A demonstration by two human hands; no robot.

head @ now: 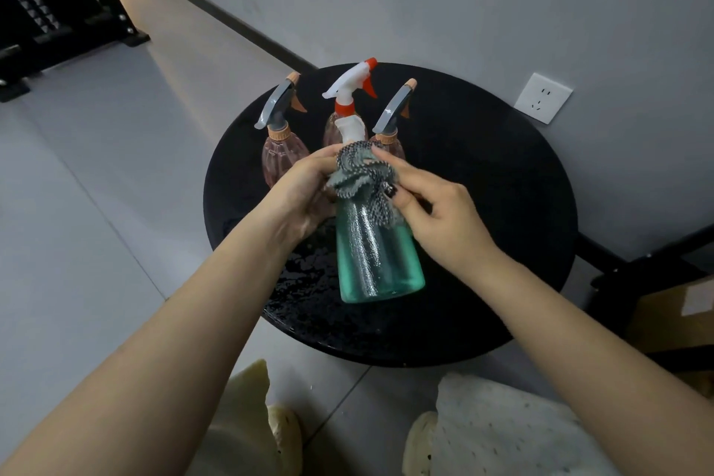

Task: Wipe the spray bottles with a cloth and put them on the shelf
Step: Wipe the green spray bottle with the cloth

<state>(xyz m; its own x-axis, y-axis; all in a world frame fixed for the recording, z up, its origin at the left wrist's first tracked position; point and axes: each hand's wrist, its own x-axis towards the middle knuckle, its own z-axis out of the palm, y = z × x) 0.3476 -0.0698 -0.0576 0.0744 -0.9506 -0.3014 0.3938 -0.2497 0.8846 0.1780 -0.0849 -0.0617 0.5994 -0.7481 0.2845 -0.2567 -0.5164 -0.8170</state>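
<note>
A teal spray bottle (376, 259) with a white head is held tilted above the round black table (502, 205). My left hand (305, 189) grips its neck from the left. My right hand (432, 205) presses a grey patterned cloth (361, 174) bunched around the bottle's shoulder. Behind them three pink bottles stand upright on the table: one with a grey trigger (280, 151) on the left, one with a white and red trigger (349, 89) in the middle, one with a grey trigger (392, 116) on the right, partly hidden by the cloth.
A black metal shelf rack (50, 12) stands on the floor at the upper left. A white wall socket (543, 97) is on the grey wall behind the table. A cardboard box (672, 317) sits at the right. My knees show at the bottom edge.
</note>
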